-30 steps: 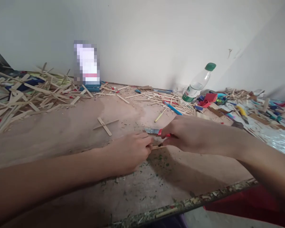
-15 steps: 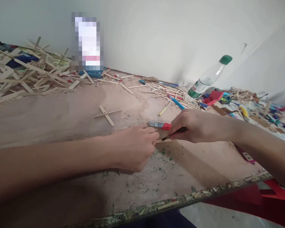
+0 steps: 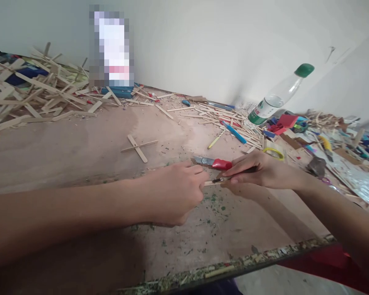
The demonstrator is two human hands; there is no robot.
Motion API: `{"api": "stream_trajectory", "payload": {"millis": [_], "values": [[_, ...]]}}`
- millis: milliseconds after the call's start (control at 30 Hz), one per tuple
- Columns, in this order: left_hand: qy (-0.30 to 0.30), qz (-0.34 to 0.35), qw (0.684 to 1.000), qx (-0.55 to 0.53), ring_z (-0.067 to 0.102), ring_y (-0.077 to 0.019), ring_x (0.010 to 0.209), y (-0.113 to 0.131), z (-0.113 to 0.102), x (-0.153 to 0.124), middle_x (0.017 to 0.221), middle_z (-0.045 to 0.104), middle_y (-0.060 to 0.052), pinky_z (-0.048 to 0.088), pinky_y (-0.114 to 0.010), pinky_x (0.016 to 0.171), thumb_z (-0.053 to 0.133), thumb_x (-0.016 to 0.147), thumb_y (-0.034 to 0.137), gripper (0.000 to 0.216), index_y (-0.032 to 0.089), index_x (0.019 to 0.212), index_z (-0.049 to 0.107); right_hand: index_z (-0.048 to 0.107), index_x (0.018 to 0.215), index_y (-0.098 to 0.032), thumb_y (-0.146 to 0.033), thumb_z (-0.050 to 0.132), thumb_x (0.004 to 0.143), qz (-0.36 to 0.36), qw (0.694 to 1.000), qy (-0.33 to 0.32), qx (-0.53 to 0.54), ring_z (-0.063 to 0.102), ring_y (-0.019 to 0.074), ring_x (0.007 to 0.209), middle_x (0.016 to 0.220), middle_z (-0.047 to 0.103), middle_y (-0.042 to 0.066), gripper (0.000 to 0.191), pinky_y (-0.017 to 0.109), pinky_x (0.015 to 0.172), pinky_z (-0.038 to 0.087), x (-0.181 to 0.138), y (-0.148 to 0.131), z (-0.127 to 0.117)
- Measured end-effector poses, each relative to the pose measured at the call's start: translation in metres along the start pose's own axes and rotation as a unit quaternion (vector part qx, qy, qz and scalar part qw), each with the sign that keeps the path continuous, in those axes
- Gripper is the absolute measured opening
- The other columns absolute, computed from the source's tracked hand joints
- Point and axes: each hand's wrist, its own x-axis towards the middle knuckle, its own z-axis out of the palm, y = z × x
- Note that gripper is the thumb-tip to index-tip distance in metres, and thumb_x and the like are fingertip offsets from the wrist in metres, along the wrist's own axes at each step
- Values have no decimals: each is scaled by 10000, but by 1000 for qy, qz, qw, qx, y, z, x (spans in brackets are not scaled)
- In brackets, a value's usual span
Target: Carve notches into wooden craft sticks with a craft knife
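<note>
My left hand is closed in a fist low on the table, pinching one end of a short wooden craft stick. My right hand grips a thin dark pen-like tool, and its tip touches the stick right beside my left fingers. A red-handled utility knife with its blade out lies on the table just behind both hands. Neither hand touches it.
A heap of wooden sticks fills the far left. Two crossed sticks lie mid-table. A leaning plastic bottle, a blue pen, a yellow ring and coloured scraps crowd the right. The table's ragged front edge is near.
A second ago my right hand held the red knife; it now lies on the table and that hand holds the thin dark tool. The view has shifted slightly.
</note>
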Motion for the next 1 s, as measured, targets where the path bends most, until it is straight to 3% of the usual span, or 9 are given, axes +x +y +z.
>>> {"api": "stream_trajectory", "payload": {"millis": [267,433,667,833,1000], "values": [[8,1,1000,9,566,-263,880,1,2,0,898,638,-93,414,-407,778,676,856,197,68,162,831,728,865,1192,-163,-458,703,1024,46,998,-23,-20,769,222,830,1039,862,103,376,301,661,527,-4,-5,0],[7,-2,1000,10,559,-259,874,1,2,0,905,639,-93,415,-405,774,672,857,197,72,164,828,729,870,1182,-200,-486,722,1003,53,998,-8,-21,766,214,801,1034,863,90,367,298,650,538,-7,-5,3],[-13,-12,1000,-1,568,-254,895,-1,2,0,944,652,-100,414,-390,766,664,891,193,99,135,893,744,878,1147,-235,-390,808,951,-37,997,74,5,758,200,746,955,858,79,259,291,622,538,-13,4,21],[-18,-15,1000,-11,583,-254,890,-1,2,0,951,661,-97,423,-395,772,685,889,198,119,115,947,748,874,1148,-210,-377,717,1013,-41,992,119,-4,761,213,795,1014,853,97,266,305,656,566,-16,8,22],[-36,-26,999,-30,595,-254,881,-2,2,1,952,658,-92,443,-396,776,683,871,169,103,118,949,729,881,1106,-201,-334,716,1006,-42,992,121,-3,783,222,791,955,857,85,235,296,651,575,-20,13,23]]}}
